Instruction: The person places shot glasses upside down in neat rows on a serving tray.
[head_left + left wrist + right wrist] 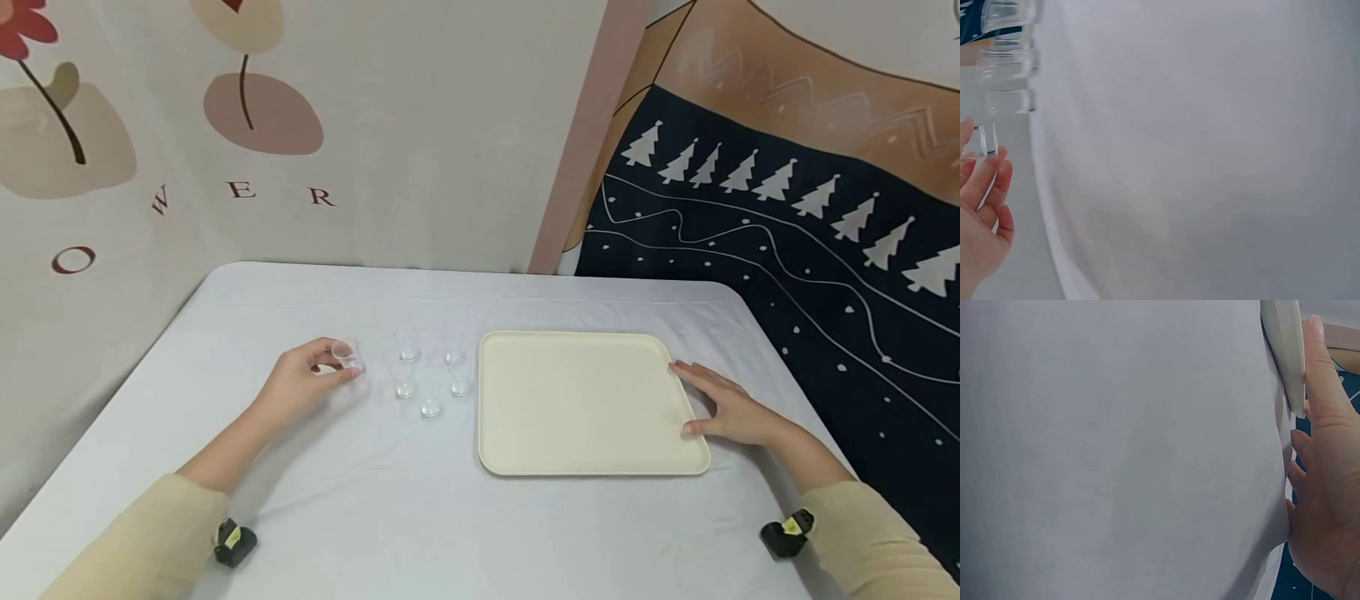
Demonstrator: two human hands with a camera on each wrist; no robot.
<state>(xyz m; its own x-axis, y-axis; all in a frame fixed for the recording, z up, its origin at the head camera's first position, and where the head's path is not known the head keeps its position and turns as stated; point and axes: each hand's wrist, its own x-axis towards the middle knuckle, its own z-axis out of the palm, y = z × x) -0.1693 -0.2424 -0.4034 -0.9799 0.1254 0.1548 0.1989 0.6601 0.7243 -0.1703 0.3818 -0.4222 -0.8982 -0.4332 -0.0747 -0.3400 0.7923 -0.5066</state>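
Between the hands (303,379) (727,408) — cups (431,405) stand beside a tray (585,404).

Ltrs "OWER" (240,190) (brownish); on backdrop (427,167)

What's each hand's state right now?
Left hand: holding a small clear cup.
Right hand: open, touching the edge of the tray.
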